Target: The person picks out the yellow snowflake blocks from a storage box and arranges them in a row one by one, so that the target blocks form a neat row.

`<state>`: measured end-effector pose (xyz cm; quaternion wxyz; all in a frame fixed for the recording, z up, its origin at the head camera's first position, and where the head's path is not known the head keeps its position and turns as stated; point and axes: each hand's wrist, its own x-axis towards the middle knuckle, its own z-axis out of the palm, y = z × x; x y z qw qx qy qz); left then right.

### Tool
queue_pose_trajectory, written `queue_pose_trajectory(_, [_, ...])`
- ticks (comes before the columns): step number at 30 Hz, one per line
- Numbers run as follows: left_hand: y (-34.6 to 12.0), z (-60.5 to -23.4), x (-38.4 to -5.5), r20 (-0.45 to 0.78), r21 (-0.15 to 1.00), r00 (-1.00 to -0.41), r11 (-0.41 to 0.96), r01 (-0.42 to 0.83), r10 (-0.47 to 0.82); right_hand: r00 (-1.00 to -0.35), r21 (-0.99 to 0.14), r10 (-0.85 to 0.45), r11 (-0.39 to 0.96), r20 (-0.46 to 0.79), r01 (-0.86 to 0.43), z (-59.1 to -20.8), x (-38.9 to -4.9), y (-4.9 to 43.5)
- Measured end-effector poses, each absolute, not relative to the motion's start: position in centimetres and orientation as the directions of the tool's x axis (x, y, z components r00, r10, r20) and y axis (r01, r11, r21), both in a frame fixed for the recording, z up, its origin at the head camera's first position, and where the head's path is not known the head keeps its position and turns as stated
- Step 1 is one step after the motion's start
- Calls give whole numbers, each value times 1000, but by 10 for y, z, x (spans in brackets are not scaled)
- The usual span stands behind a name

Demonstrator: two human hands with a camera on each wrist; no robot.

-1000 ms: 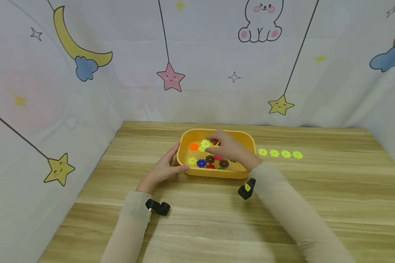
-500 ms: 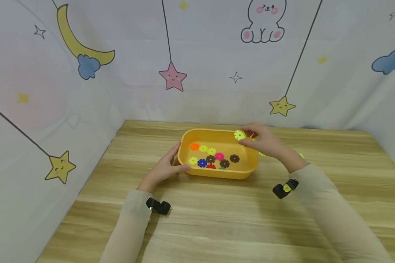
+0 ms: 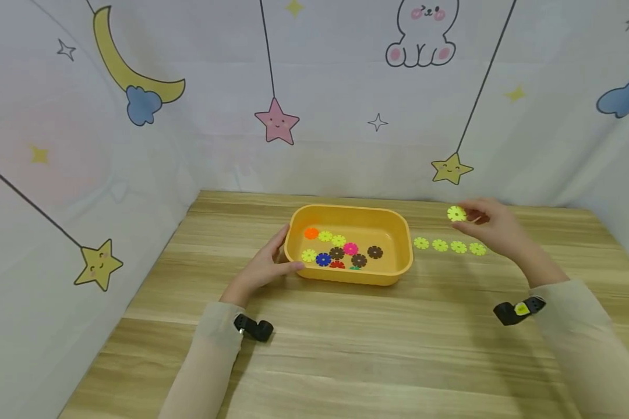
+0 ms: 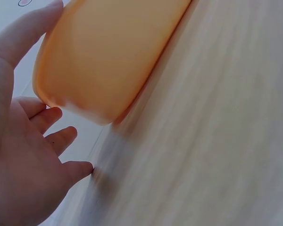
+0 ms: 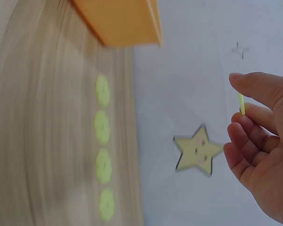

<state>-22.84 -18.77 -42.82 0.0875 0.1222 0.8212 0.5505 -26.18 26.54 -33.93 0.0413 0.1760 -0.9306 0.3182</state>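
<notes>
My right hand (image 3: 495, 230) pinches a yellow-green flower-shaped plastic disc (image 3: 456, 213) between thumb and fingers, raised above the table right of the orange-yellow bin (image 3: 353, 277). The right wrist view shows this disc edge-on, as a thin strip (image 5: 242, 103). At the bin's left end rests my left hand (image 3: 262, 267), its straight thumb at the front rim and its fingers along the left side. In the left wrist view those fingers are spread and relaxed at the bin wall (image 4: 108, 52). Several yellow-green discs (image 3: 440, 245) lie in a row on the table below the right hand.
Inside the bin lie loose discs: orange (image 3: 311, 233), blue (image 3: 323, 259), pink (image 3: 350, 248), brown (image 3: 374, 252), red (image 3: 337, 265) and more yellow-green ones (image 3: 308, 255). A cartoon-printed cloth (image 3: 335, 163) hangs behind the wooden table (image 3: 320, 361).
My right hand has taken a yellow-green disc from the bin and carried it to the right, over the row. The left hand has stayed at the bin.
</notes>
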Motion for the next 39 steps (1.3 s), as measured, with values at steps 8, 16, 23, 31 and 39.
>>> queue_pose_trajectory(8, [-187,-428,-228,-26,919,-958,384,90,287,-972,-538,-202,809,123,-236,-362,-259,312])
queue_pose_trajectory(16, [-186,-429,-228,-38,918,-958,390,79,285,-985,-527,-150,832,85,-172,-390,-263,340])
queue_pose_trajectory(23, [-186,-428,-226,-33,920,-961,383,79,276,-990,-526,-127,839,54,-136,-404,-265,353])
queue_pose_trajectory(31, [-185,-428,-226,-34,917,-963,391,75,266,-992,-524,-121,848,-31,-87,-414,-264,360])
queue_pose_trajectory(39, [-185,-428,-226,-17,927,-960,365,91,281,-990,-531,-124,844,-61,-73,-417,-265,360])
